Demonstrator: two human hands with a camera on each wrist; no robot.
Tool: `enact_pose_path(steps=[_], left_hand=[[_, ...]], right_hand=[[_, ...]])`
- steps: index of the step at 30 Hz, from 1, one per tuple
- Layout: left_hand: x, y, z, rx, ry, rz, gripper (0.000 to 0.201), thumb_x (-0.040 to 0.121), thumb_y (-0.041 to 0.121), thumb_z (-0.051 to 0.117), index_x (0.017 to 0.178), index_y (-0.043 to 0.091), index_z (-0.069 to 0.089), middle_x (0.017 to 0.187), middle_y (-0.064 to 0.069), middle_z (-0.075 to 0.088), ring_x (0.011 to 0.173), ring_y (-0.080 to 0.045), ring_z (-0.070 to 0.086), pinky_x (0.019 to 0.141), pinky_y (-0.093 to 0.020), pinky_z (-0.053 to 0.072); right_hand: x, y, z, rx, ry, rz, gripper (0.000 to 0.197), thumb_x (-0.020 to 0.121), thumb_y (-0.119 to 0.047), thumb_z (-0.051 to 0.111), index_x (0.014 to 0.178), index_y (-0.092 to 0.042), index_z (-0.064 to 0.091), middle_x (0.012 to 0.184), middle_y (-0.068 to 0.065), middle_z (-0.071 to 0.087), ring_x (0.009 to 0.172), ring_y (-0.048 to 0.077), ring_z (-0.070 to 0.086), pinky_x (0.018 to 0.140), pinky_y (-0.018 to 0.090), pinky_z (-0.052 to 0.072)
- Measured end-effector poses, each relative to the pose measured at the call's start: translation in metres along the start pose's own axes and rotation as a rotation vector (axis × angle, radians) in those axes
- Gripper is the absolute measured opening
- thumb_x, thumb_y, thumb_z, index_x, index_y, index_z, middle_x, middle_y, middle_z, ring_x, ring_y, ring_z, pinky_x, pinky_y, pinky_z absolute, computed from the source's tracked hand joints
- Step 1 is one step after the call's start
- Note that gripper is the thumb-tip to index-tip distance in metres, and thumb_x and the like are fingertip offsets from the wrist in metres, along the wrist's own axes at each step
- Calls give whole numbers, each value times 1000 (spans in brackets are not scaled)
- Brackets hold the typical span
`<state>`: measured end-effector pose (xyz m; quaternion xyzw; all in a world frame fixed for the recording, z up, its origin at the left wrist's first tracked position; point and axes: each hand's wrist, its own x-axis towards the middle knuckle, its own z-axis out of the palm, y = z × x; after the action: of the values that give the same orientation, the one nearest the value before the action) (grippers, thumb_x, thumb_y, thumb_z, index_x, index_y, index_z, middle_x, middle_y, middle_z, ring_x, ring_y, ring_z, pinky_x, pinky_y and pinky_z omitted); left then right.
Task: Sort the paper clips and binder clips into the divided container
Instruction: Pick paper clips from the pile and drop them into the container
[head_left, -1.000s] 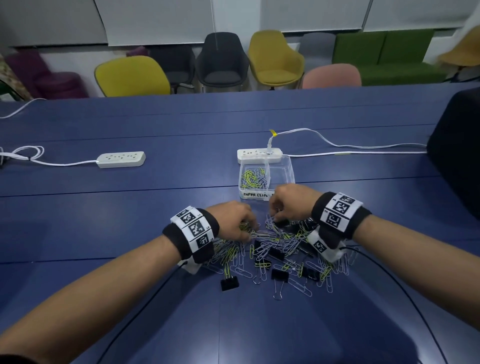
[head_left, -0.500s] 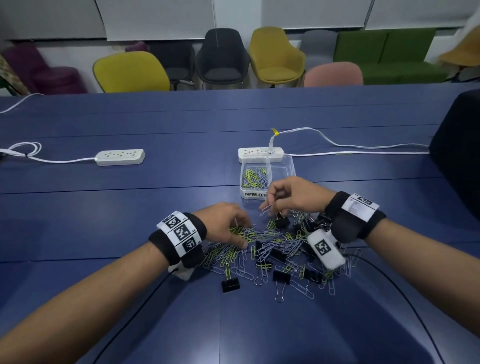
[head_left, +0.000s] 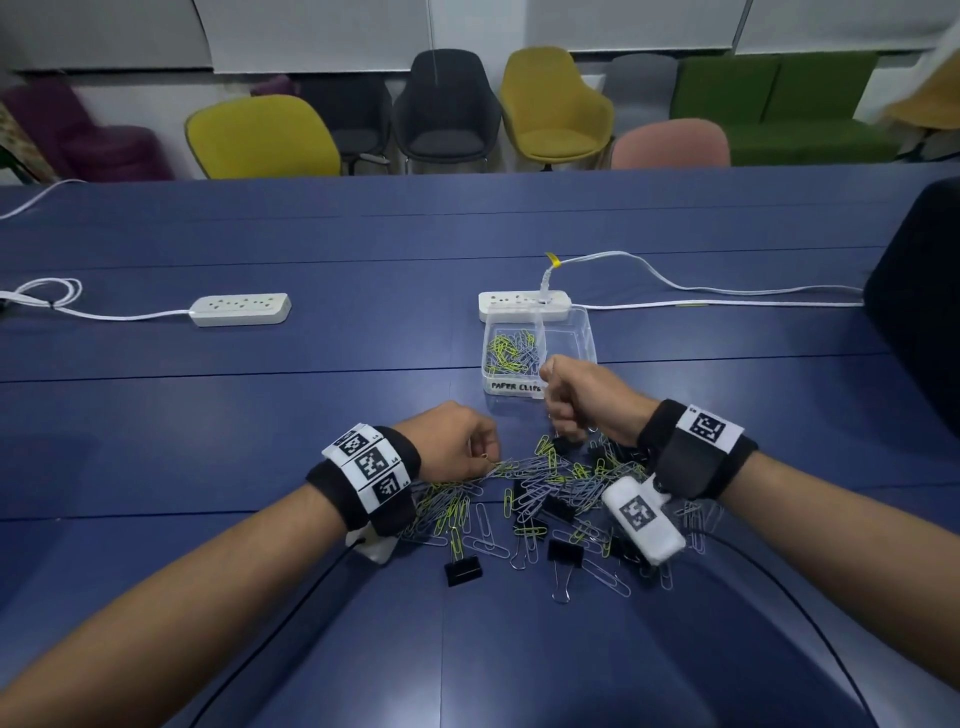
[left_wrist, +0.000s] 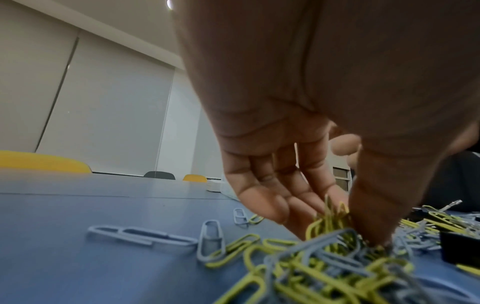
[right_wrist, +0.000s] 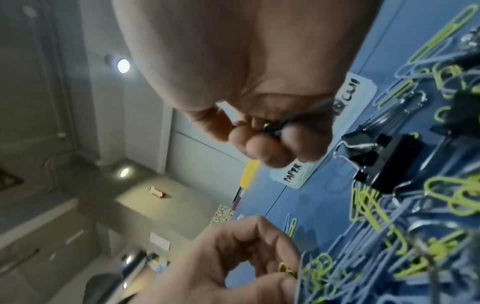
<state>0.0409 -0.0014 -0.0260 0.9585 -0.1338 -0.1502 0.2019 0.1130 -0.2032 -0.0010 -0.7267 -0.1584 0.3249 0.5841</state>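
A pile of grey and yellow paper clips (head_left: 545, 488) mixed with black binder clips (head_left: 463, 568) lies on the blue table (head_left: 260, 415). Behind it stands the clear divided container (head_left: 584, 332). Its left compartment, labelled "PAPER CLIPS" (head_left: 514, 387), holds paper clips (head_left: 511, 353); the right compartment looks bare. My left hand (head_left: 485, 457) sits at the pile's left edge, fingers and thumb pinching yellow paper clips (left_wrist: 330, 214). My right hand (head_left: 563, 400) hovers in front of the container, fingers curled round a thin grey clip (right_wrist: 275, 127), likely a paper clip.
Two white power strips (head_left: 240, 309) (head_left: 524, 301) with cables lie further back, one right behind the container. A black object (head_left: 919, 291) stands at the right edge. Chairs line the far side. Loose black cables run from both wrists along the near table.
My right hand has lifted off the pile with a clip and moved up toward the container's front. The left hand stayed at the pile's left edge, now pinching yellow clips.
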Motion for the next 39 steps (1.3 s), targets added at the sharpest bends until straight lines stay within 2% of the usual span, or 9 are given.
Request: enact_pose_path(steps=[3, 8, 15, 19, 24, 27, 33, 37, 39], left_hand=[[-1, -2, 0, -21, 22, -20, 10, 87, 24, 66, 97, 26, 66, 78, 15, 61, 67, 1, 54, 63, -14, 39], [-4, -6, -10, -122, 75, -5, 22, 92, 27, 62, 114, 25, 63, 81, 14, 63, 70, 6, 56, 67, -12, 40], [-17, -24, -33, -531, 24, -136, 18, 99, 13, 50, 103, 21, 65, 81, 5, 59, 71, -7, 53, 69, -20, 48], [-25, -30, -33, -821, 25, -375, 24, 97, 5, 42, 89, 14, 64, 69, 2, 50, 56, -9, 51, 53, -20, 46], [-30, -35, -32, -1078, 111, -489, 23, 86, 11, 33, 69, 14, 48, 67, -2, 41, 48, -14, 40, 43, -18, 28], [-31, -35, -32, -1078, 68, -498, 23, 85, 20, 29, 65, 17, 41, 61, -1, 41, 42, -12, 31, 43, -17, 20], [-39, -38, -31, -931, -1, -408, 48, 101, 50, 30, 62, 22, 36, 51, 8, 23, 39, -6, 17, 38, -16, 13], [-44, -40, -24, -700, -2, -315, 32, 105, 30, 31, 84, 19, 52, 64, 1, 33, 44, -7, 30, 41, -21, 31], [-46, -36, -23, -389, 3, -324, 29, 103, 39, 33, 90, 23, 54, 73, 2, 46, 61, -12, 46, 64, -33, 50]], right_hand=[[-3, 1, 1, -285, -41, -7, 17, 93, -22, 40, 77, -19, 37, 57, -6, 29, 47, 11, 22, 42, 21, 19], [-8, 2, 9, -478, -134, -36, 52, 98, -51, 41, 54, -23, 40, 46, -1, 42, 38, 18, 35, 43, 24, 33], [-3, 5, 5, -842, -119, -251, 12, 95, -31, 58, 99, -26, 68, 75, -3, 63, 50, 1, 48, 51, 18, 43], [-2, 5, 11, -1065, -85, -251, 22, 83, -50, 67, 96, -33, 72, 64, -14, 50, 60, 0, 48, 61, 25, 41], [4, 7, 25, -1319, -96, -203, 49, 70, -71, 66, 102, -35, 69, 86, -14, 57, 86, 13, 55, 73, 29, 45], [6, 4, 27, -1270, -94, -195, 38, 73, -64, 70, 90, -31, 74, 72, -16, 57, 77, 12, 56, 67, 27, 41], [6, -1, 17, -1268, -130, -165, 31, 73, -49, 74, 102, -39, 72, 88, -9, 69, 85, 14, 65, 70, 29, 54], [0, 0, 16, -1328, -180, -181, 34, 73, -47, 78, 105, -38, 71, 72, -18, 49, 76, 10, 52, 66, 25, 40], [-1, 2, 18, -1351, -149, -218, 31, 75, -45, 77, 105, -36, 72, 74, -17, 48, 77, 10, 47, 68, 24, 37]])
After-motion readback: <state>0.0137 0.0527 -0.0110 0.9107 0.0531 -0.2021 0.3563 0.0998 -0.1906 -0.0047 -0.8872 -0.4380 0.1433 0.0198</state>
